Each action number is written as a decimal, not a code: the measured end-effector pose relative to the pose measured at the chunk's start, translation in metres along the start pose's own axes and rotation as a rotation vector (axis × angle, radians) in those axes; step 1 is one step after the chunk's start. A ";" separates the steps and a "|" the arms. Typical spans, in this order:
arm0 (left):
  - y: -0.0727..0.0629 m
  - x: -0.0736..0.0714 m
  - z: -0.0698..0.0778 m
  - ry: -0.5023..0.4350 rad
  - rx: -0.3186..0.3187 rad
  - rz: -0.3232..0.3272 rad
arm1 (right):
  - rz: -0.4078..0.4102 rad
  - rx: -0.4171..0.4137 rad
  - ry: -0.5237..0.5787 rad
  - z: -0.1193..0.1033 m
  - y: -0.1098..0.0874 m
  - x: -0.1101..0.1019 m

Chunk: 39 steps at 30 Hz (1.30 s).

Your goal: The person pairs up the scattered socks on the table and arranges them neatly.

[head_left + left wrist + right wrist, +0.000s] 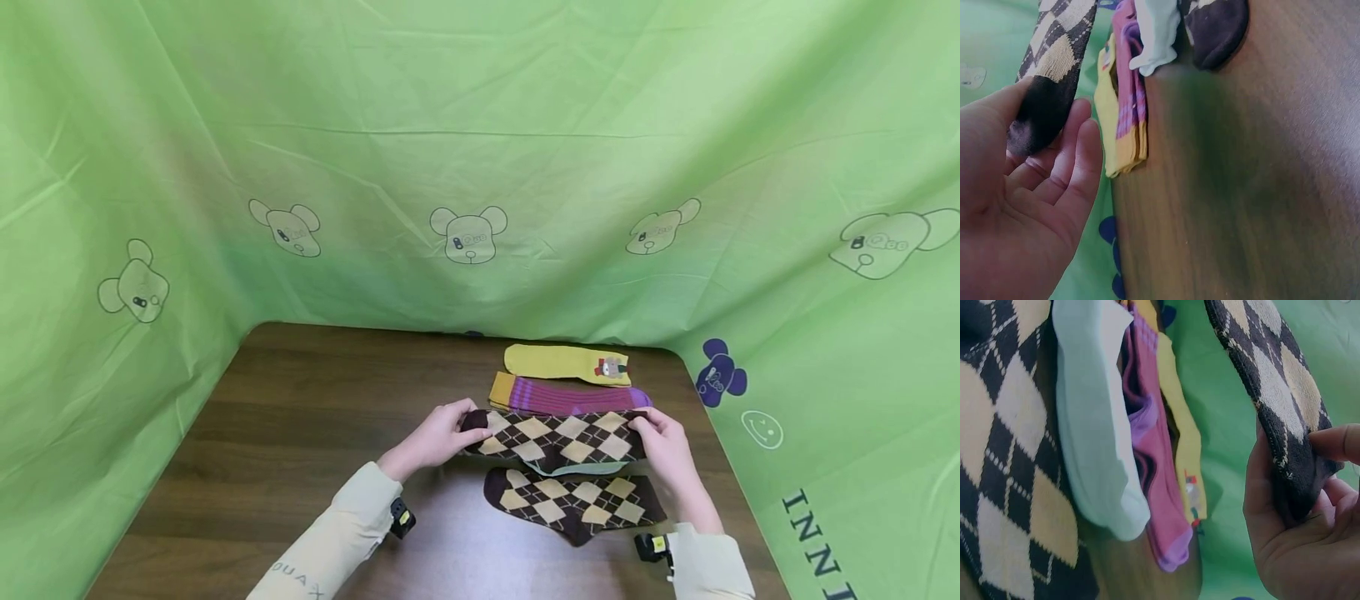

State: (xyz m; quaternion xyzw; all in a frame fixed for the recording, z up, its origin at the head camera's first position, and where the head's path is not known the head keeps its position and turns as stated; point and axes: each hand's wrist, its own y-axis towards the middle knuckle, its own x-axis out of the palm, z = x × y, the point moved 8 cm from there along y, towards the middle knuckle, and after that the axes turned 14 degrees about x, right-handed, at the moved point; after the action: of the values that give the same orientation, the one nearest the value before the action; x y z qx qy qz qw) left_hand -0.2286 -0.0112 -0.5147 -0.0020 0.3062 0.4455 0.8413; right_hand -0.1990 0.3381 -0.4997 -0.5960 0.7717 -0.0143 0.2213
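Note:
A brown argyle sock (577,432) with cream and beige diamonds is stretched level above the table between both hands. My left hand (438,435) pinches its dark left end between thumb and fingers; the left wrist view shows that dark end (1041,119) up close. At the other end, my right hand (670,457) grips the dark edge (1300,484) with the thumb on top. Below lies a matching argyle sock (573,504), flat on the table. Partly hidden under the raised sock is a pale mint sock (592,469), plainer in the right wrist view (1094,425).
Behind the mint sock lie striped purple socks (558,396) with a mustard end, then yellow socks (558,362) with a small animal figure. They rest on a brown wooden table (315,400). Green printed cloth (472,150) hangs around the table's back and sides.

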 end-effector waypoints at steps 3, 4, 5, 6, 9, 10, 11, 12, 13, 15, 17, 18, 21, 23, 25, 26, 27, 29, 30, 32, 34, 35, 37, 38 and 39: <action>0.001 0.007 0.002 -0.009 0.002 -0.016 | 0.006 0.013 -0.047 0.006 0.000 -0.005; 0.001 0.009 0.003 -0.017 0.001 -0.020 | 0.007 0.018 -0.060 0.009 0.000 -0.007; 0.001 0.012 0.004 -0.025 -0.005 -0.027 | 0.007 0.028 -0.063 0.011 0.000 -0.009; 0.001 0.015 0.004 -0.031 -0.013 -0.035 | 0.003 0.039 -0.061 0.014 0.000 -0.010; 0.001 0.024 0.006 -0.057 -0.029 -0.058 | -0.013 0.075 -0.060 0.022 0.000 -0.013; 0.000 0.027 0.006 -0.064 -0.038 -0.069 | -0.021 0.088 -0.059 0.025 0.000 -0.014; 0.000 0.030 0.006 -0.068 -0.042 -0.078 | -0.029 0.102 -0.058 0.028 0.000 -0.014; 0.000 0.033 0.007 -0.074 -0.039 -0.083 | -0.040 0.117 -0.058 0.031 0.000 -0.015; 0.000 0.036 0.007 -0.081 -0.039 -0.089 | -0.048 0.129 -0.063 0.034 -0.001 -0.016; -0.001 0.043 0.008 -0.099 -0.041 -0.104 | -0.068 0.155 -0.073 0.040 -0.002 -0.017; -0.002 0.049 0.009 -0.115 -0.040 -0.120 | -0.084 0.177 -0.087 0.045 -0.004 -0.018; -0.003 0.053 0.009 -0.127 -0.041 -0.127 | -0.098 0.188 -0.090 0.048 -0.005 -0.019; -0.006 0.063 0.007 -0.163 -0.059 -0.145 | -0.132 0.219 -0.099 0.056 -0.008 -0.020; -0.008 0.069 0.007 -0.185 -0.071 -0.153 | -0.160 0.238 -0.100 0.062 -0.010 -0.019; -0.010 0.074 0.006 -0.201 -0.085 -0.161 | -0.182 0.253 -0.103 0.067 -0.011 -0.018; -0.012 0.076 0.006 -0.207 -0.094 -0.166 | -0.194 0.261 -0.101 0.069 -0.012 -0.018; -0.013 0.077 0.006 -0.209 -0.103 -0.172 | -0.199 0.268 -0.106 0.072 -0.013 -0.017; -0.014 0.081 0.006 -0.211 -0.118 -0.188 | -0.216 0.271 -0.110 0.075 -0.015 -0.016; -0.015 0.083 0.005 -0.208 -0.128 -0.198 | -0.214 0.281 -0.111 0.078 -0.015 -0.016; -0.017 0.086 0.004 -0.194 -0.143 -0.219 | -0.209 0.294 -0.121 0.081 -0.015 -0.016; -0.019 0.089 0.003 -0.173 -0.152 -0.236 | -0.204 0.290 -0.150 0.084 -0.014 -0.015; -0.019 0.090 0.002 -0.164 -0.156 -0.241 | -0.198 0.289 -0.172 0.085 -0.014 -0.014; -0.020 0.090 0.001 -0.146 -0.160 -0.240 | -0.180 0.279 -0.212 0.086 -0.014 -0.013; -0.020 0.090 0.001 -0.135 -0.158 -0.234 | -0.173 0.270 -0.230 0.086 -0.013 -0.013; -0.020 0.090 0.000 -0.125 -0.158 -0.230 | -0.170 0.258 -0.248 0.086 -0.013 -0.012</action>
State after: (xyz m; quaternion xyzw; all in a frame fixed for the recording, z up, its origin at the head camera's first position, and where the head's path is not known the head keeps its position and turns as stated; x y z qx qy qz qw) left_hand -0.1762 0.0441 -0.5666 -0.0757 0.2149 0.3683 0.9014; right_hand -0.1539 0.3664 -0.5695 -0.6229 0.6772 -0.0582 0.3873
